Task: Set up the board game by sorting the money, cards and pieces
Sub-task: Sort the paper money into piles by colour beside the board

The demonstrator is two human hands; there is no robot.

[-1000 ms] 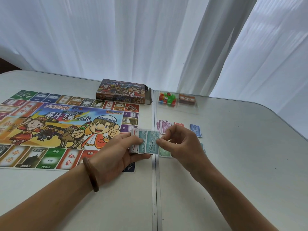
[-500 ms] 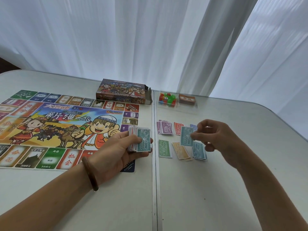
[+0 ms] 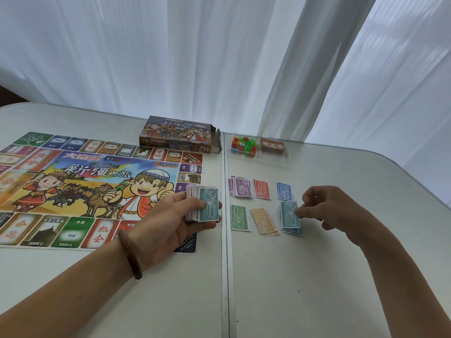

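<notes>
Grip left: left hand (image 3: 170, 220) curled round money stack (image 3: 206, 203), thumb on its top teal 1000 note, over the near right corner of the board (image 3: 85, 186).
Grip right: right hand (image 3: 327, 208) pinches the right edge of teal note (image 3: 288, 215), which lies on top of the near-right sorted pile.
Surface: white bench (image 3: 317, 276) with a seam down the middle; white curtains (image 3: 195, 57) behind.
Note axis: long axis runs near-far, slightly tilted.

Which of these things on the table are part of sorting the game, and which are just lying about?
Part of the job: left hand gripping the unsorted money stack; right hand pinching a teal 1000 note; sorted money piles; plastic pieces; card deck; game board.
Just lying about: game box; curtain; bracelet.
</notes>
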